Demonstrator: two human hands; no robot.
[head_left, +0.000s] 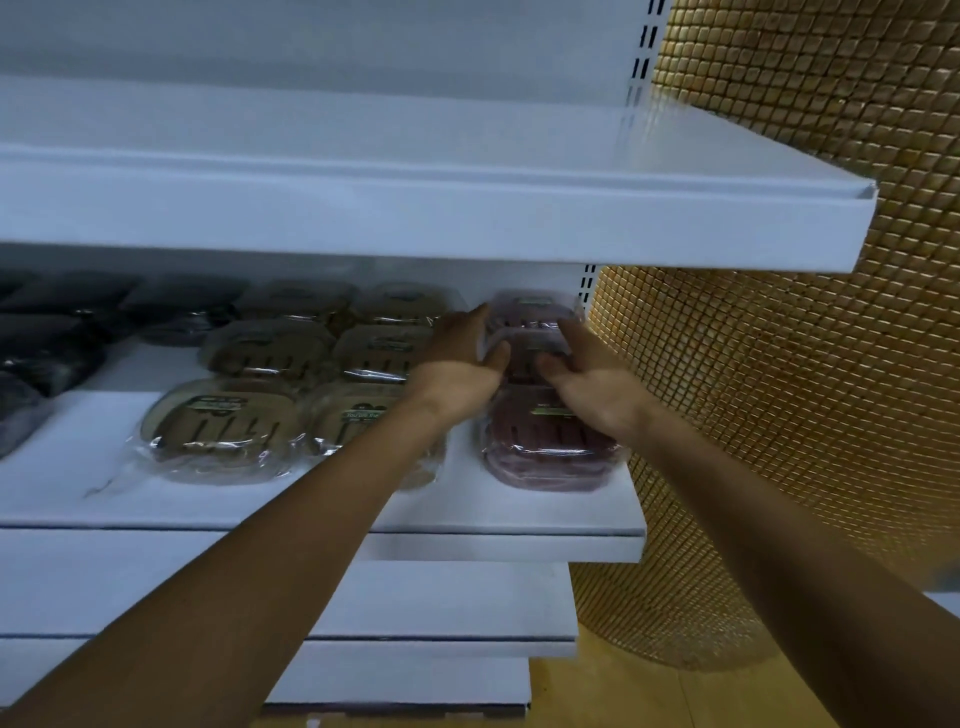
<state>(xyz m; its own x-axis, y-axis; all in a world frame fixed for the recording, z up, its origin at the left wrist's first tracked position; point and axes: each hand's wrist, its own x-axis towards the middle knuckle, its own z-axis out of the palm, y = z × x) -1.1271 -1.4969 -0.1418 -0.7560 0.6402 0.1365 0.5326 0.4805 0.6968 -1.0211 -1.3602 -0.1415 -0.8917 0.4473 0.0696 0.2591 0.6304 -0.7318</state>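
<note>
Both my hands reach into the middle shelf (519, 519) of a white rack. My left hand (460, 358) and my right hand (587, 379) hold a plastic-wrapped maroon pack (524, 353) between them, thumbs on its near edge, fingers along its sides. It sits in the right-hand column, between another maroon pack (530, 306) at the back and a maroon pack (545, 441) at the front.
Several tan wrapped packs (223, 426) lie in rows left of the maroon column, and dark packs (47, 353) fill the far left. A bare white shelf (467, 218) overhangs closely above. A gold mosaic wall (779, 364) stands right of the rack; lower shelves (441, 644) jut below.
</note>
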